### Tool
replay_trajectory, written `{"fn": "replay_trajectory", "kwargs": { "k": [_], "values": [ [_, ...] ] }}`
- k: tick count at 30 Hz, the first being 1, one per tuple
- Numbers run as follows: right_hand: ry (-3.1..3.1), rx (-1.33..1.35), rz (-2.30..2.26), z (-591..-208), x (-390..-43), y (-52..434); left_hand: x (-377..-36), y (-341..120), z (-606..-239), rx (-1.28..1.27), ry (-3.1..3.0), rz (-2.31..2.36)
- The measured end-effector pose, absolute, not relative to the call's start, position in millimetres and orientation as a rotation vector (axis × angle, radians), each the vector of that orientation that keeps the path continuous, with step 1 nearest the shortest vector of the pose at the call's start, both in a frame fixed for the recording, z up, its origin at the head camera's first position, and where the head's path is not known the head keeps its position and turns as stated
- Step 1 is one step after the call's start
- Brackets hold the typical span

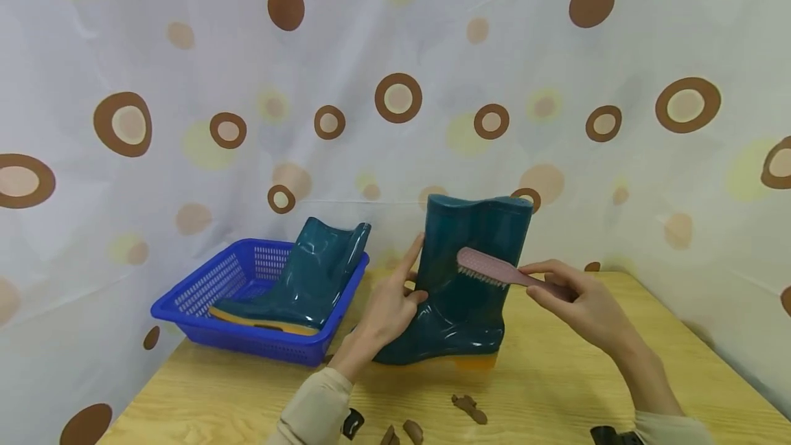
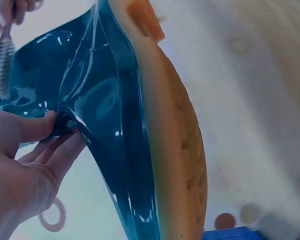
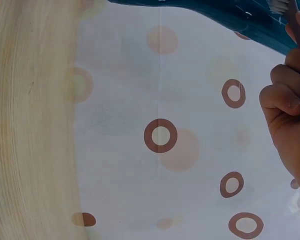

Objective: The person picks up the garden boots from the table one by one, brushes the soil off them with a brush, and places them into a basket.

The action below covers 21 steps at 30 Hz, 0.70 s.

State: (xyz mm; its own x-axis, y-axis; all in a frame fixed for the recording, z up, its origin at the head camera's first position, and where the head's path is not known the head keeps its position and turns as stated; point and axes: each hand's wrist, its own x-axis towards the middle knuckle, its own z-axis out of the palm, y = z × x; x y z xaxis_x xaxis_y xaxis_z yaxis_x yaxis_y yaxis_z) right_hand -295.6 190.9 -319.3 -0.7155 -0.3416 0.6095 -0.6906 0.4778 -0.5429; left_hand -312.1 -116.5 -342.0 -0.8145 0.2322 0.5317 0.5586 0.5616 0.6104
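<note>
A dark green rubber boot [image 1: 476, 225] with an orange sole [image 2: 175, 130] stands with its toe to the left; whether the sole touches the table is hard to tell. My left hand [image 1: 386, 307] grips the front of the boot at the ankle, thumb on one side and fingers on the other, the index finger extended up the shaft. A pink brush [image 1: 491, 266] lies across the shaft, its pale bristles facing down and toward the boot. Its handle is held in my right hand [image 1: 587, 304], which is to the right of the boot.
A blue plastic basket [image 1: 259, 345] on the left holds another green boot [image 1: 309, 273], lying tilted. Several brown lumps [image 1: 469, 407] lie on the wooden table [image 1: 556, 390] near its front. A dotted curtain [image 1: 395, 33] hangs behind.
</note>
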Motion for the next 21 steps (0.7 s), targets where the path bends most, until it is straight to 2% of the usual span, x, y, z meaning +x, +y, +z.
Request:
{"fn": "replay_trajectory", "kwargs": {
  "k": [12, 21],
  "values": [
    [-2.229, 0.785, 1.234, -321, -292, 197, -304, -124, -270, -0.662, -2.348, -1.050],
    [-2.268, 0.760, 1.260, -320, -292, 199, -316, -162, -249, -0.663, -2.389, -0.987]
  ]
}}
